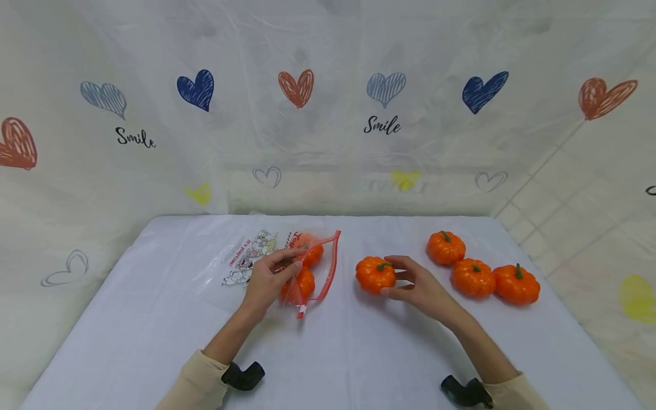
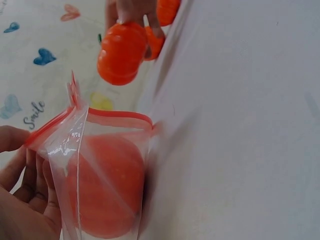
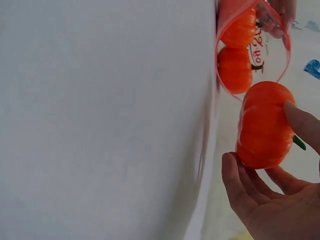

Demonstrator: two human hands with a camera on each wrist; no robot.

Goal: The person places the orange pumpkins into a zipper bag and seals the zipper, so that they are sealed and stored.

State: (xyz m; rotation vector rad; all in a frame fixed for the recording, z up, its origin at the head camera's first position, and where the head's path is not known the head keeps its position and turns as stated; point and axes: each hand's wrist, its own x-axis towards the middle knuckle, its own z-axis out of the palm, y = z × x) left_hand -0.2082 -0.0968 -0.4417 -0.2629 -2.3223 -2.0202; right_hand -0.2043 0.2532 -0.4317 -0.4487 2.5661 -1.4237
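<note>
A clear zip bag with a red zip edge lies on the table, its mouth spread toward the right. Inside it sit two small orange pumpkins, one at the back and one nearer. My left hand pinches the upper lip of the bag between thumb and fingers, as the left wrist view also shows. Held just above the table, right of the bag's mouth, is another orange pumpkin with a green stem. My right hand grips it from its right side, thumb and fingers on opposite sides.
Three more orange pumpkins stand at the table's right: one farther back, one in the middle and one rightmost. A white cloth covers the table. Behind it hangs a pale curtain printed with hearts.
</note>
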